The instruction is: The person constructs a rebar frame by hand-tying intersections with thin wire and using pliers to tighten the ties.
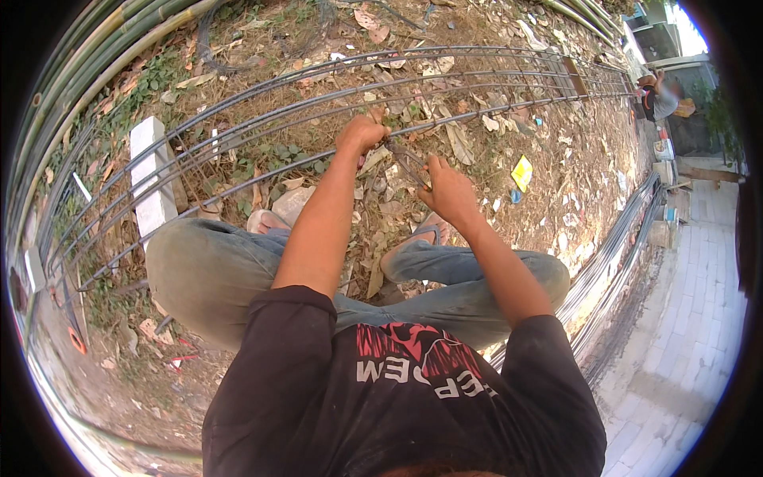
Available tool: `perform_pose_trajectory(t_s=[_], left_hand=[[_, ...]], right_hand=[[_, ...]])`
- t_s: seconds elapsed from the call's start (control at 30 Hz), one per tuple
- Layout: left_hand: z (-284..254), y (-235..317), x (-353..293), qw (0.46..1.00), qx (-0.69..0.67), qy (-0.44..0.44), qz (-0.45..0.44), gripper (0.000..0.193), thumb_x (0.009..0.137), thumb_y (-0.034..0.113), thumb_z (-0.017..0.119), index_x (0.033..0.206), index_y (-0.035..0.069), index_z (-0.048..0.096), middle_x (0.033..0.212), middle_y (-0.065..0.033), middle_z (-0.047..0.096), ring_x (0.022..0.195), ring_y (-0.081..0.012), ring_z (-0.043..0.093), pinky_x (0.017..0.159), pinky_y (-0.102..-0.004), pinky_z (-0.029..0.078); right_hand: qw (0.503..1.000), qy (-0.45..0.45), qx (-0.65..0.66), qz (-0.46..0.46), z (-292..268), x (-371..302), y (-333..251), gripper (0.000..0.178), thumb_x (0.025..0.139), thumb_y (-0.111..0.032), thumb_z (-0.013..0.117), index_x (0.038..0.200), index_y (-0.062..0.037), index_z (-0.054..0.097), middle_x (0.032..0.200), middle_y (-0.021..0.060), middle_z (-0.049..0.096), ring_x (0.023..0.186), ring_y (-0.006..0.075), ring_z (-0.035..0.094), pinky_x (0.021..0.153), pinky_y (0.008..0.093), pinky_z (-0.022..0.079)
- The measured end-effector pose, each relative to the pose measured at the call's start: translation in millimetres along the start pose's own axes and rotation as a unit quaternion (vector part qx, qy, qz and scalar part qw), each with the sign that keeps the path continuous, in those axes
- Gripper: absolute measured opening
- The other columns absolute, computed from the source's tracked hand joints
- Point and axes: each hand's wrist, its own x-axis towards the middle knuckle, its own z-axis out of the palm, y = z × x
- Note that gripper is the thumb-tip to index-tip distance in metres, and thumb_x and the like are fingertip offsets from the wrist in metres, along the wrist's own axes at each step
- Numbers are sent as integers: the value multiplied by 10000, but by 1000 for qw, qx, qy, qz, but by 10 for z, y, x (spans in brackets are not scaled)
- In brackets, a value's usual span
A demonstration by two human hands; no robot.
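Note:
Long steel reinforcing bars (298,163) run side by side across the ground in front of me. My left hand (363,133) is closed at the nearest bar, its fingers curled; what they hold, if anything, is too small to make out. My right hand (451,189) grips the dark handles of a pair of pincers (408,163). The jaw end of the pincers points up and left, meeting the near bar just beside my left hand. Exactly what the jaws touch is hidden.
A white block (151,171) props up the bars at left. Bamboo poles (119,36) lie at the upper left. Thin rods (620,262) are bundled at right beside pale paving (691,294). A yellow wrapper (521,172) lies among dry leaves. Another person (661,102) is at the far right.

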Motion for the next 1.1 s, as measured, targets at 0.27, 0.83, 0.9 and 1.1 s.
perform_pose_trajectory(t_s=[0.27, 0.83, 0.9, 1.1], left_hand=[[44, -73, 63, 997, 38, -11, 69, 589, 864, 474, 699, 1405, 301, 545, 1203, -87, 703, 1049, -303, 687, 825, -460, 530], [0, -53, 22, 994, 23, -15, 107, 602, 909, 460, 661, 1456, 262, 507, 1331, -132, 640, 1195, -328, 623, 988, -448, 480], [-5, -48, 38, 994, 54, -73, 65, 614, 909, 446, 662, 1472, 275, 486, 1368, -130, 616, 1230, -329, 601, 1018, -435, 466], [61, -102, 57, 992, 18, -9, 124, 591, 903, 439, 671, 1445, 261, 518, 1290, -132, 663, 1159, -329, 641, 968, -447, 483]], right_hand=[[733, -232, 550, 326, 308, -80, -63, 453, 994, -411, 581, 1105, 23, 654, 740, 104, 642, 651, 157, 651, 574, 344, 535], [866, -239, 348, 267, 73, 83, -96, 530, 772, -331, 829, 971, 100, 593, 654, 165, 647, 538, 263, 664, 512, 329, 522], [926, -174, 242, 234, 54, 2, -73, 472, 770, -269, 813, 1029, 57, 591, 675, 159, 665, 593, 300, 682, 552, 361, 535], [948, -246, 69, 191, 49, 128, 153, 456, 845, -271, 722, 1172, 16, 585, 1015, 232, 678, 863, 397, 694, 772, 523, 535]])
